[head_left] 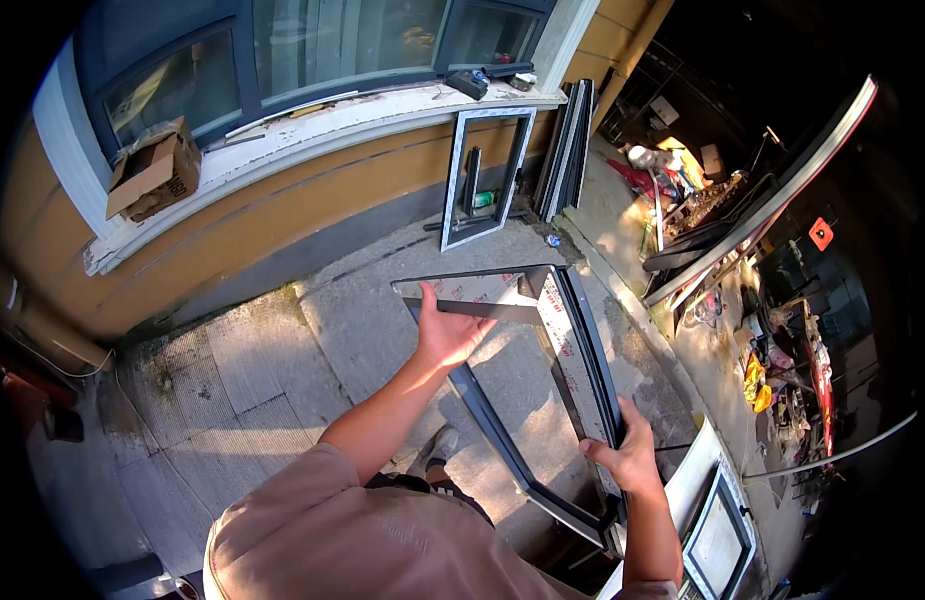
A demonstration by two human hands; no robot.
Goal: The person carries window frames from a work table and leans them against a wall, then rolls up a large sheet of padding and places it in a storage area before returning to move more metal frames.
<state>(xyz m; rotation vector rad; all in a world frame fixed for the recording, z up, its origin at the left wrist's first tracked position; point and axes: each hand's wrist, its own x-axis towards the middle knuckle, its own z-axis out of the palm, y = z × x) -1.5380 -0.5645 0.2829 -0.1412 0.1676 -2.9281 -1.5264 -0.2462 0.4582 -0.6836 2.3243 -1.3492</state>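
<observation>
A large rectangular window frame (574, 345) is held tilted in front of me, dark on its outer faces. Pale protective film with red print covers parts of it. My left hand (448, 332) grips the far bar, its thumb lying up over the film and its fingers partly hidden behind the bar. Lower down, my right hand (627, 448) is wrapped round the right-hand bar, thumb on the inner side. The frame has no glass in it, and the ground shows through the opening. Its near corner hangs by my right forearm.
Against the wall lean a smaller frame (460, 180) and several dark profiles (564, 150). A cardboard box (160, 170) and a black tool (468, 84) stand on the windowsill (272, 142). Another frame (720, 535) lies at lower right. Clutter (682, 190) fills the far right.
</observation>
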